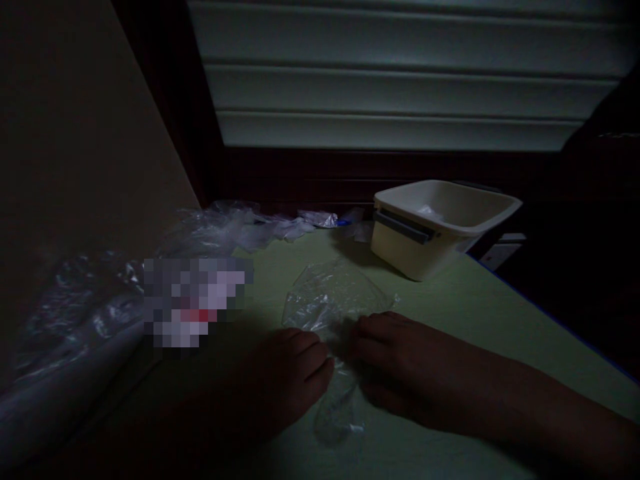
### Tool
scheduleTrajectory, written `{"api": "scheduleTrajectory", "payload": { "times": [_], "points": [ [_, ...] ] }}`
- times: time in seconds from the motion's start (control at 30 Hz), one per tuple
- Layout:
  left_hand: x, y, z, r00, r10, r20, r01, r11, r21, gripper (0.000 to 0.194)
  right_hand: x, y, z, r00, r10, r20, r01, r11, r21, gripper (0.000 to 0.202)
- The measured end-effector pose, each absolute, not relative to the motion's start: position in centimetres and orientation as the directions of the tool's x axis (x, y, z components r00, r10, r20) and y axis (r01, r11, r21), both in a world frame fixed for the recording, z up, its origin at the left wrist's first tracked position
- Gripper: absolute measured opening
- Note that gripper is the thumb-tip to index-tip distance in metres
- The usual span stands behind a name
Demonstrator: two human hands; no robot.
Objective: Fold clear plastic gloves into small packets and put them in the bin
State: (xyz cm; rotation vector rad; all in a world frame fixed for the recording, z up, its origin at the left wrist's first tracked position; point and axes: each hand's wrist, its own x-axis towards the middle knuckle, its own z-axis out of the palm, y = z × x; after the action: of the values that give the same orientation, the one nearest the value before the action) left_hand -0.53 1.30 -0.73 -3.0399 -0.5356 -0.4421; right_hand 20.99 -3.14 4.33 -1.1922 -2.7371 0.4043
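Observation:
A thin, crumpled clear plastic bag [325,293] lies on the pale green tabletop [420,313], in dim light. My left hand [295,373] is closed at the bag's left side, fingers curled onto the film. From the right, my right hand [395,363] pinches the same film, its fingertips partly hidden in shadow. Only a narrow gap separates the two hands. Part of the bag spreads beyond them, and a crumpled end hangs out between and below them.
A cream plastic bin [415,250] with dark grey handles stands at the back right, some clear film inside. More crumpled clear plastic [230,227] is heaped along the back left. A blurred-out pale item [200,300] lies left. Slatted panels [400,100] rise behind; the table's blue edge [550,320] runs along the right.

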Motion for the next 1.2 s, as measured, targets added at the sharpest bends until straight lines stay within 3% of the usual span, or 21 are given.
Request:
{"api": "scheduleTrajectory", "payload": {
  "times": [0.2,0.47,0.63,0.83,1.2],
  "points": [
    [-0.5,1.2,-0.6,0.895,0.32,0.311,0.332,-0.943,0.013,0.018,20.8,-2.9,3.9,-0.689,0.723,0.043,0.681,0.667,-0.303,0.014],
    [-0.2,1.2,-0.6,0.847,0.386,0.365,0.356,-0.923,0.15,0.019,20.7,-2.6,3.9,-0.675,0.737,0.04,0.682,0.643,-0.349,0.011],
    [-0.6,1.3,-0.8,0.882,0.269,0.386,0.293,-0.956,-0.003,0.025,20.6,-2.4,4.3,-0.605,0.796,0.035,0.712,0.56,-0.425,0.013],
    [-0.6,1.3,-1.0,0.863,0.339,0.375,0.342,-0.938,0.062,0.023,20.4,-2.2,3.7,-0.521,0.853,0.021,0.732,0.459,-0.504,0.015],
    [-0.6,1.2,-0.5,0.891,0.263,0.371,0.29,-0.957,-0.02,0.029,20.0,-1.8,2.7,-0.417,0.908,0.034,0.837,0.398,-0.375,0.009]
  ]
}}
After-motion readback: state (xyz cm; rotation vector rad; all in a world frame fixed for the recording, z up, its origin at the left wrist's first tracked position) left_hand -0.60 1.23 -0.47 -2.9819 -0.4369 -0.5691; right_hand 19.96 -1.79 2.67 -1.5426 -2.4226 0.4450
